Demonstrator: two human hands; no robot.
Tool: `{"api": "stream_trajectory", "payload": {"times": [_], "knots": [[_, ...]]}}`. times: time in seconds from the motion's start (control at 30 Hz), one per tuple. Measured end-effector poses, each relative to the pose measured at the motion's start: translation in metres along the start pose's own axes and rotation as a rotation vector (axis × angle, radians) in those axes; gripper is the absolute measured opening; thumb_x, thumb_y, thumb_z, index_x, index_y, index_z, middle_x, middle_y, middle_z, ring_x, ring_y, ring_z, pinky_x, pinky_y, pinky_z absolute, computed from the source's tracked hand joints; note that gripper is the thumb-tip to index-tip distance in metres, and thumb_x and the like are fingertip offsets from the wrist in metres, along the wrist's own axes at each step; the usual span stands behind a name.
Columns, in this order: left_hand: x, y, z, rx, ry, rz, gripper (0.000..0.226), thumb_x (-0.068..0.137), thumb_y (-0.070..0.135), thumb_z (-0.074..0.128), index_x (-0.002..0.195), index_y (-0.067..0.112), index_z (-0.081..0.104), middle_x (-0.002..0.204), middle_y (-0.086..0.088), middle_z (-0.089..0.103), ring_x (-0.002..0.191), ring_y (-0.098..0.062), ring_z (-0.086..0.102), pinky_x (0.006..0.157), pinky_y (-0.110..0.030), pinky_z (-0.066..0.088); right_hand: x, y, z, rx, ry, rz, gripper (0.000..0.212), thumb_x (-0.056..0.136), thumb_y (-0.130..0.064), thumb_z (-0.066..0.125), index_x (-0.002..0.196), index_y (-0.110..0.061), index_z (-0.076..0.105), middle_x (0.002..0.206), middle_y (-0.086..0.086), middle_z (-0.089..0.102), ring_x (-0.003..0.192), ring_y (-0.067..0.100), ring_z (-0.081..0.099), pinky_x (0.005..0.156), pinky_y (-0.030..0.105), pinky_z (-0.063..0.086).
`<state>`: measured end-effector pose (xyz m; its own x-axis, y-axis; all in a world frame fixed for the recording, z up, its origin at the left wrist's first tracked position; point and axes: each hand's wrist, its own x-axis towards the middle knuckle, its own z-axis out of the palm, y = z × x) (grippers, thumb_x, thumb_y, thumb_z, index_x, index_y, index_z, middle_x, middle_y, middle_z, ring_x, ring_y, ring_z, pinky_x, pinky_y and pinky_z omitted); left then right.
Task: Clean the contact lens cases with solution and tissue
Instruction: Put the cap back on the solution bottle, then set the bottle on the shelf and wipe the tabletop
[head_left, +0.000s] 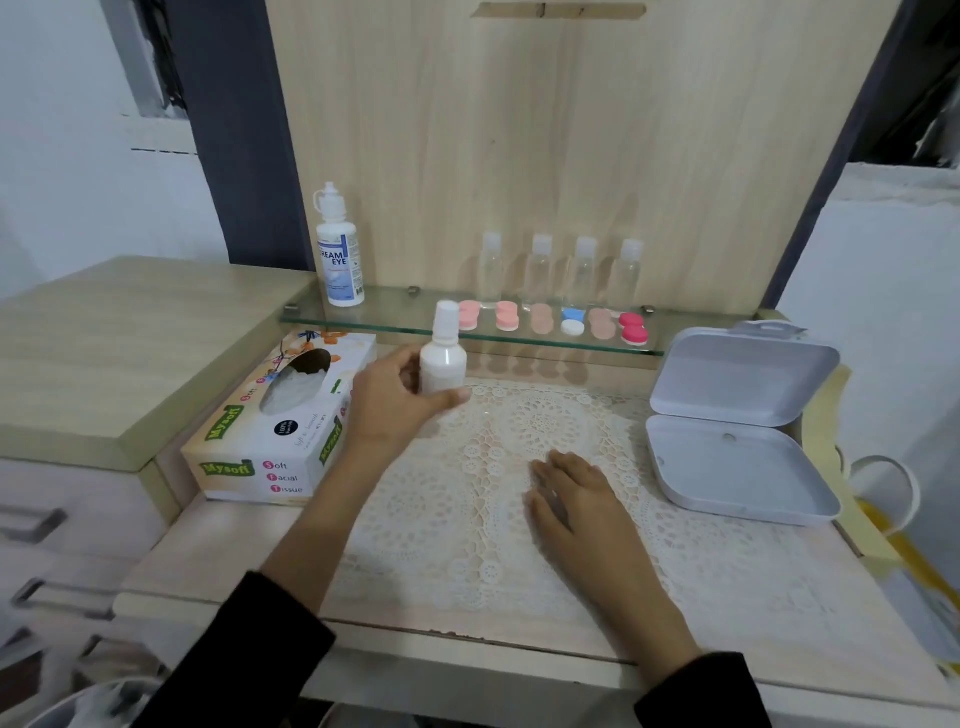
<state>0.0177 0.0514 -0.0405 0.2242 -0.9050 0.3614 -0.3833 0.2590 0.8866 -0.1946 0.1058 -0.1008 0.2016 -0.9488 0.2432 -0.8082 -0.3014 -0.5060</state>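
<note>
1. Head view: a person in dark sleeves stands at a pale wooden desk (218, 551). The left hand (395, 402) is wrapped round a small white bottle (443, 364), fingers behind and thumb across the front, holding it upright and capped above the far edge of a lace mat (467, 519).
2. The right hand (574, 499) lies flat and empty on the mat, fingers straight, nearer the viewer.
3. The contact lens cases (571, 321) sit in a left-to-right row on a glass shelf (363, 319) beyond both hands; each pair of caps runs near to far. None is on the mat yet.
4. The left hand is closer to the row, and the bottle stands just in front of its left end. The right hand is well apart from the row, yet free, so a reach straight ahead to the far side looks like its job.
5. A tissue box (270, 441) rests just left of the left hand. An open white box (737, 457) lies at right.
</note>
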Motion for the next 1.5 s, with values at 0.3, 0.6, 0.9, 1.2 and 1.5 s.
{"api": "stream_trajectory", "payload": {"times": [0.3, 0.6, 0.9, 1.2, 1.5], "knots": [[0.093, 0.017, -0.005, 0.060, 0.167, -0.030, 0.062, 0.068, 0.026, 0.084, 0.121, 0.010, 0.057, 0.116, -0.004, 0.064, 0.104, -0.019, 0.060, 0.090, -0.032, 0.049, 0.003, 0.006, 0.003, 0.021, 0.014, -0.014, 0.044, 0.099, -0.032, 0.046, 0.141, -0.018, 0.048, 0.152, -0.001, 0.037, 0.143, 0.013, 0.024, 0.120, 0.030, 0.014], [0.135, 0.013, 0.014, 0.150, 0.185, -0.079, 0.055, 0.074, 0.023, 0.080, 0.118, 0.005, 0.054, 0.120, -0.009, 0.061, 0.108, -0.024, 0.057, 0.083, -0.028, 0.041, 0.006, 0.007, 0.006, 0.036, 0.006, -0.006, 0.060, 0.089, -0.047, 0.032, 0.140, -0.021, 0.049, 0.152, -0.004, 0.038, 0.143, 0.010, 0.024, 0.119, 0.035, 0.021], [0.144, 0.014, 0.021, 0.210, 0.180, -0.093, 0.060, 0.075, 0.026, 0.078, 0.124, 0.006, 0.050, 0.124, -0.009, 0.059, 0.110, -0.024, 0.056, 0.087, -0.029, 0.041, 0.007, 0.008, 0.006, 0.010, 0.003, -0.017, 0.063, 0.089, -0.051, 0.026, 0.141, -0.023, 0.048, 0.152, -0.005, 0.037, 0.143, 0.010, 0.023, 0.119, 0.034, 0.021], [0.139, 0.011, 0.019, 0.171, 0.130, -0.102, 0.072, 0.074, 0.022, 0.080, 0.134, 0.008, 0.041, 0.131, -0.009, 0.055, 0.117, -0.024, 0.053, 0.098, -0.032, 0.042, 0.006, 0.008, 0.003, 0.026, 0.000, -0.010, 0.058, 0.089, -0.046, 0.034, 0.139, -0.020, 0.051, 0.150, -0.002, 0.040, 0.142, 0.013, 0.027, 0.118, 0.035, 0.023], [0.117, 0.007, -0.001, 0.137, 0.164, -0.133, 0.069, 0.079, 0.010, 0.074, 0.139, 0.010, 0.038, 0.136, -0.006, 0.051, 0.123, -0.022, 0.049, 0.105, -0.036, 0.040, 0.007, 0.009, 0.003, 0.022, 0.010, -0.009, 0.059, 0.088, -0.046, 0.036, 0.138, -0.019, 0.053, 0.149, -0.001, 0.043, 0.140, 0.015, 0.030, 0.117, 0.033, 0.026]]}}
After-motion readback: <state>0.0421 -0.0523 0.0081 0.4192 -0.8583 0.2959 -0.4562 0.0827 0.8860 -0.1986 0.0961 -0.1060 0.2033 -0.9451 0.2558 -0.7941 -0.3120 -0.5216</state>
